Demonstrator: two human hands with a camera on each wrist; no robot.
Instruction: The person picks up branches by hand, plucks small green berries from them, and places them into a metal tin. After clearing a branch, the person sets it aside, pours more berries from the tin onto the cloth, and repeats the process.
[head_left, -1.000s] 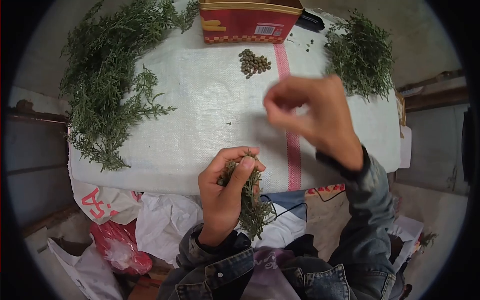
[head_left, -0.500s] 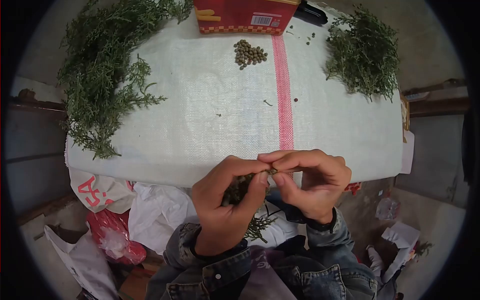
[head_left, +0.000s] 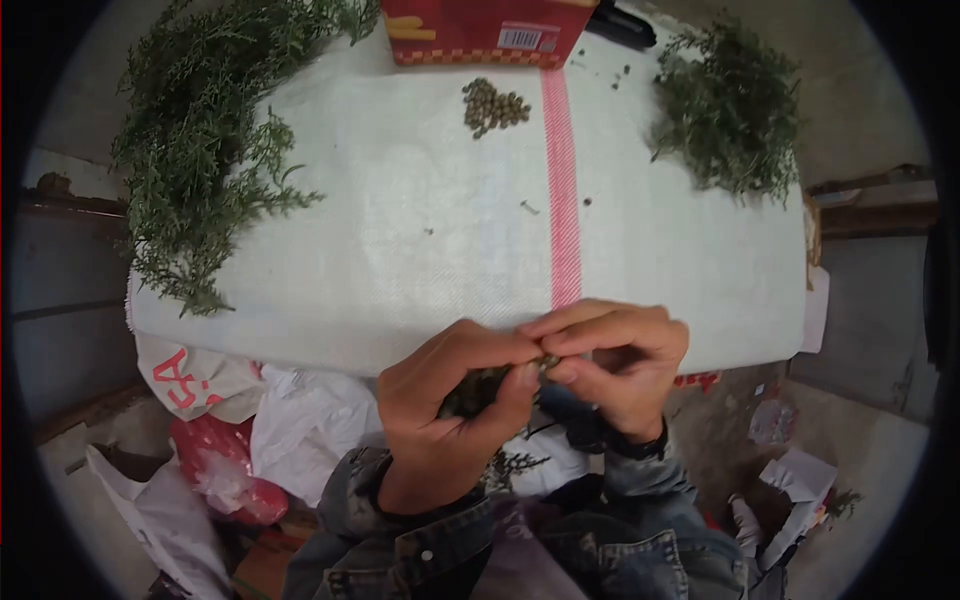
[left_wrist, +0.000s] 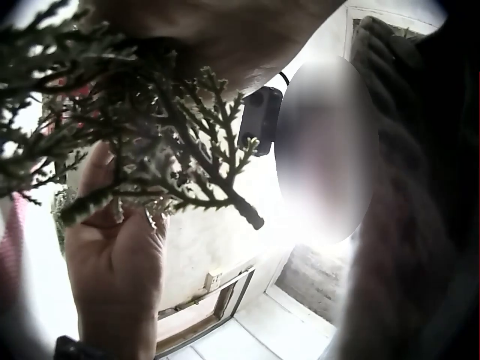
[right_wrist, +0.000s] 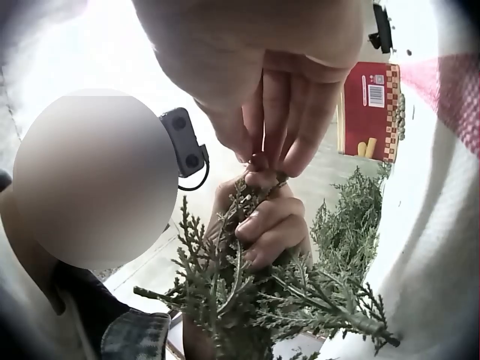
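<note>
In the head view the left hand (head_left: 450, 420) grips a green sprig (head_left: 515, 468) near the front edge of the white woven sack (head_left: 400, 250). The right hand (head_left: 625, 365) meets it there, thumb and fingers pinching at the sprig's top. From the right wrist view, the left fingers curl round the sprig (right_wrist: 240, 300) while the right fingertips come together just above them. Leafy twigs cover much of the left wrist view, with the right hand (left_wrist: 116, 262) behind them. A pile of small brown round seeds (head_left: 493, 108) lies farther back on the sack.
A large heap of green branches (head_left: 190, 150) lies at the left, a smaller bunch (head_left: 728, 115) at the right. A red tin (head_left: 480, 35) and a black object (head_left: 620, 25) stand at the back. Plastic bags (head_left: 310, 425) hang below the front edge.
The right hand has come down and in from above the sack to the left hand and pinches at the sprig. A small brown seed and a bit of twig now show on the sack.
</note>
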